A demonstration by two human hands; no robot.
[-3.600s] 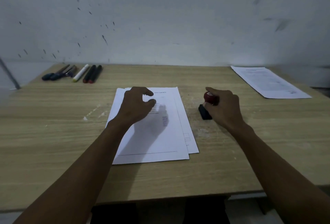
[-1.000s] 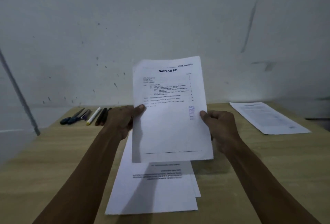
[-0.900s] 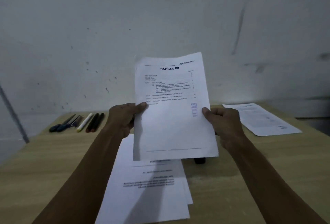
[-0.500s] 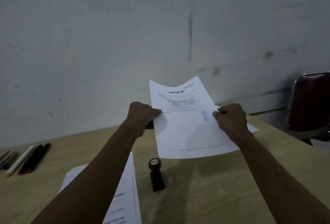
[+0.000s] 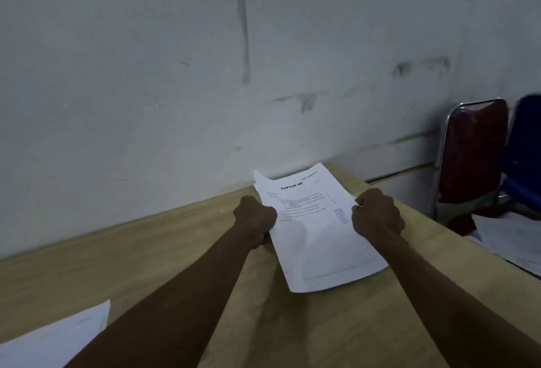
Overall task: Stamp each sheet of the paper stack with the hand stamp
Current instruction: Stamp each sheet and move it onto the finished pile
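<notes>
A stamped sheet [image 5: 316, 238] headed "DAFTAR ISI", with a blue stamp mark near its right edge, is low over the far right of the wooden table [image 5: 164, 259]. My left hand [image 5: 255, 221] grips its left edge and my right hand [image 5: 376, 215] grips its right edge. A corner of another sheet [image 5: 259, 177] pokes out beneath its far end. A corner of the paper stack [image 5: 55, 338] shows at the bottom left. The hand stamp is out of view, hidden by my arms or outside the frame.
A grey wall [image 5: 205, 74] runs behind the table. A dark red chair [image 5: 474, 150] with a metal frame stands past the table's right edge, with a blue chair [image 5: 527, 148] beside it and white papers [image 5: 509, 235] on a lower surface there.
Both hands carried the stamped sheet from in front of me to the right and lowered it toward the far right of the table. My view swung right, so the stamp and pens left the frame.
</notes>
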